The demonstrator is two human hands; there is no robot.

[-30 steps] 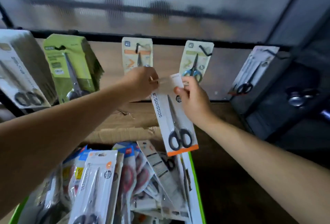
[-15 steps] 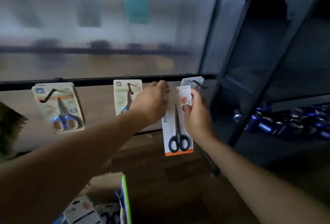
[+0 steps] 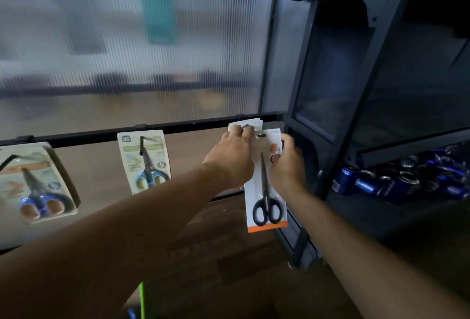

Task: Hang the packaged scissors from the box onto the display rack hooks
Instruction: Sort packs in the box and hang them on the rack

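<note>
The left hand (image 3: 229,161) is curling its fingers over the top left corner of the white card pack of black-handled scissors with an orange bottom strip (image 3: 265,191). The pack is being held upright, right by the black metal rail (image 3: 101,136). The right hand (image 3: 288,166) is pinching its right edge. Two packs of blue-handled scissors (image 3: 143,163) are hanging further left, before a ribbed cloudy wall panel (image 3: 114,51). Blue cans (image 3: 407,178) are lying far right.
</note>
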